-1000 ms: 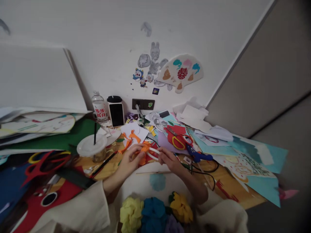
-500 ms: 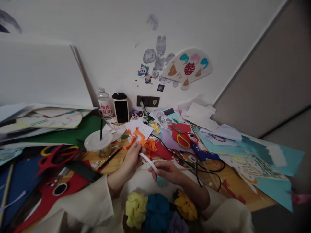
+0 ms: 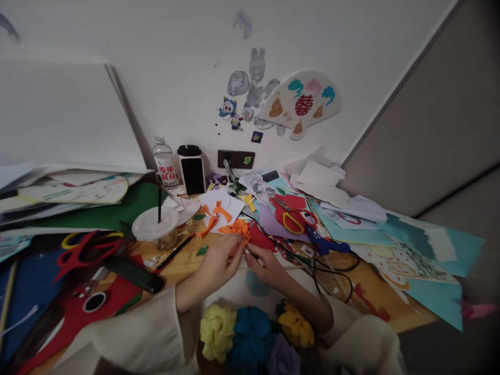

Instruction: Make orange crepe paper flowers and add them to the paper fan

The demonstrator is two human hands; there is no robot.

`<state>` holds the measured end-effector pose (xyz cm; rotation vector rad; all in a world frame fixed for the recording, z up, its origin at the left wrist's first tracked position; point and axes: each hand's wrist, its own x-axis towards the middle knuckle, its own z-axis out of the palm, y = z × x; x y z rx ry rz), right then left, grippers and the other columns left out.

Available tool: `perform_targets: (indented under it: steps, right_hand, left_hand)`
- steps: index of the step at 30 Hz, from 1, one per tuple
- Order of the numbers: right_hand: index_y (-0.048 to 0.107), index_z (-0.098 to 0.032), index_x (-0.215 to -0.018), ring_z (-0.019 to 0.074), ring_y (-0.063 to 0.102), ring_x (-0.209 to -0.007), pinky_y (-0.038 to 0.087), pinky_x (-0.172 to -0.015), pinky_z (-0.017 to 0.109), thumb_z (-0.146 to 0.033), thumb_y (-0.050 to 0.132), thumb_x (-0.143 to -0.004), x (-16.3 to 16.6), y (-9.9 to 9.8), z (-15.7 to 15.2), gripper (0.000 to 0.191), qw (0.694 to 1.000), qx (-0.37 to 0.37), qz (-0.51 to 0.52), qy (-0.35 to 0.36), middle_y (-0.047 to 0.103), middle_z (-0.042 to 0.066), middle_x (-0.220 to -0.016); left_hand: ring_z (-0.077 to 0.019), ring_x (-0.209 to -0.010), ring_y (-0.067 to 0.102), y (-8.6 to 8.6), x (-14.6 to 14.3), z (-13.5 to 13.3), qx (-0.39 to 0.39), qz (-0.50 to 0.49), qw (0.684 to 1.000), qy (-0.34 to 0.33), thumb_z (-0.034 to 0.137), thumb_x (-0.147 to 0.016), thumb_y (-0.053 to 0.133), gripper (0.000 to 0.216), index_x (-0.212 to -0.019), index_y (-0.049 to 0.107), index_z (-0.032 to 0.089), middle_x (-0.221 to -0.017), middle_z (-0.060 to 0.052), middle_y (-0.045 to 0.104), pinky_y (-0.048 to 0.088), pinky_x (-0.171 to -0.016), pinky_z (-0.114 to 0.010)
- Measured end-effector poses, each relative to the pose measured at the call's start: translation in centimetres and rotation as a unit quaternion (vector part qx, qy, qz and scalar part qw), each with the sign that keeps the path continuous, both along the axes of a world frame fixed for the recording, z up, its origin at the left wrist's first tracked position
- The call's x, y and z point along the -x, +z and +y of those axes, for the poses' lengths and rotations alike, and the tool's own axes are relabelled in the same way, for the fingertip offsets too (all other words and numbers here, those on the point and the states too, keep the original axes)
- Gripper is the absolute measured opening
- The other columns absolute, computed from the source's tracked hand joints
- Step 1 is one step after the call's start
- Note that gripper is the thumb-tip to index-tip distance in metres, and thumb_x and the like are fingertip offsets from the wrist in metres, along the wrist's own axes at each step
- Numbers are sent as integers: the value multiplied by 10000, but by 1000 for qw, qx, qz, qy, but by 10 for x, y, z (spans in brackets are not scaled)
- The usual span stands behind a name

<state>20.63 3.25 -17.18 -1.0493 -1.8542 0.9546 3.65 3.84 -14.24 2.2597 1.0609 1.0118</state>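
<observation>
An orange crepe-paper flower (image 3: 237, 228) shows just beyond my fingertips, its ruffled petals facing away from me. My left hand (image 3: 222, 260) is closed around its near end, and a bit of orange peeks out between the fingers. Against it comes my right hand (image 3: 269, 268), with thumb and fingers pinched together at the flower's base. What the right fingertips hold is hidden. Cut orange paper scraps (image 3: 209, 225) lie on white paper (image 3: 224, 203) behind the hands. Close to my body sit finished paper flowers: yellow (image 3: 217, 330), blue (image 3: 252, 336), orange-yellow (image 3: 297, 323) and purple (image 3: 284, 355).
Left stand a lidded cup with a straw (image 3: 155, 224), a bottle (image 3: 166, 164) and a black-lidded tumbler (image 3: 192, 172); red scissors (image 3: 84, 255) lie nearer. On the right are yellow-handled scissors (image 3: 292, 222), a blue glue gun (image 3: 326, 242), black cable (image 3: 338, 272) and painted sheets (image 3: 406, 265).
The white curved strip stretched between my hands is no longer visible. My right hand has closed in beside the left at the orange flower, and the view has shifted slightly.
</observation>
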Motion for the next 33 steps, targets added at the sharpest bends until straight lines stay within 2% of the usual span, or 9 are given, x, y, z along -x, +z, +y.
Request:
perform_targets:
  steps: [6,11,15,18,21,23,27,30,33]
  right_hand:
    - [606,-177,-1057,141,576,-630,410,-534,224,-290,458,-898,-5,4,2,245,998,-30,-49,-29,645,17,-711]
    - [530,-176,-1212,201,664,-806,506,-677,302,-263,490,-874,-9,4,2,352,995,-56,-61,-50,716,75,-910]
    - [521,-190,-1210,207,651,-994,509,-850,341,-250,492,-877,-16,15,6,340,994,-79,-57,-56,647,104,-1160]
    - [516,-200,-1204,191,635,-1038,499,-884,321,-253,476,-896,-21,38,12,315,992,-100,-54,-61,615,92,-1217]
    - [582,-206,-1126,191,655,-963,518,-781,286,-280,501,-896,-26,74,17,255,980,-145,-93,-96,671,71,-1105]
    - [618,-208,-1050,174,663,-899,508,-748,264,-266,497,-901,-28,101,17,201,971,-188,-99,-110,696,47,-1023]
    - [652,-219,-967,171,657,-841,489,-774,272,-279,518,-899,-27,144,8,162,952,-237,-137,-136,707,20,-906]
    - [659,-221,-903,180,633,-851,487,-757,280,-273,551,-882,-24,157,-1,121,937,-279,-134,-159,680,35,-906]
    - [650,-215,-846,191,611,-908,481,-790,301,-233,587,-854,-22,159,-10,66,930,-308,-129,-154,652,50,-960]
  left_hand:
    - [-222,-933,571,-2,1,3,-15,19,1000,-9,238,-920,401,201,-1002,578,189,-986,-101,622,427,-827,-332]
    - [-218,-896,572,2,2,4,-13,18,1000,-6,233,-911,413,190,-958,591,185,-946,-94,625,428,-814,-327]
    - [-215,-932,585,11,-2,4,-14,-20,1000,-10,232,-899,440,197,-1002,601,184,-989,-90,645,432,-832,-312]
    - [-195,-868,593,28,-7,7,-5,-66,998,5,256,-895,457,184,-947,615,176,-929,-69,657,438,-789,-289]
    - [-158,-756,582,54,-11,12,44,-156,987,1,293,-883,486,184,-839,616,169,-807,-27,649,439,-701,-249]
    - [-147,-712,572,72,-12,15,77,-234,969,-5,330,-849,539,189,-786,604,164,-745,-11,631,440,-658,-235]
    - [-169,-776,607,104,-14,16,115,-348,931,-2,345,-768,631,184,-761,614,162,-772,-15,663,466,-720,-258]
    - [-172,-792,619,114,-17,10,135,-370,919,-3,315,-760,648,153,-774,640,164,-781,-13,669,470,-743,-265]
    - [-170,-810,611,115,-19,5,143,-373,917,-12,298,-743,678,146,-774,662,156,-828,-29,663,473,-745,-261]
